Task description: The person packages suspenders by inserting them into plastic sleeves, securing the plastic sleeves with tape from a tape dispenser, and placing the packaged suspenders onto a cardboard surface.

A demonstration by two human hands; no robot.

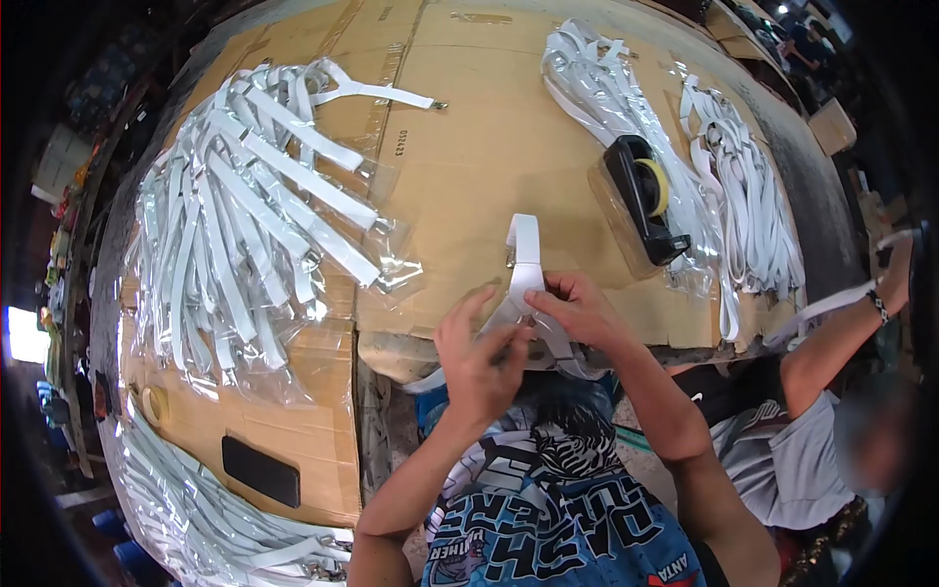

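Observation:
A pair of white Y-shaped suspenders [527,279] is held up at the cardboard's near edge, its single strap folded over at the top and the other straps hanging below. My right hand [585,311] pinches it at the join, with the thumb on the front. My left hand [476,360] is closed at the lower left of the join, fingers bent against the strap; the exact grip is partly hidden. Just beyond, to the right, stands a black tape dispenser [636,201] with a yellowish roll.
Bagged white suspenders [230,210] cover the left cardboard. More straps lie in a right-hand bundle [748,196] and a lower-left pile [210,519]. A black phone [261,471] and a tape roll [155,404] are at left. Another person [782,450] sits at right, holding a strap.

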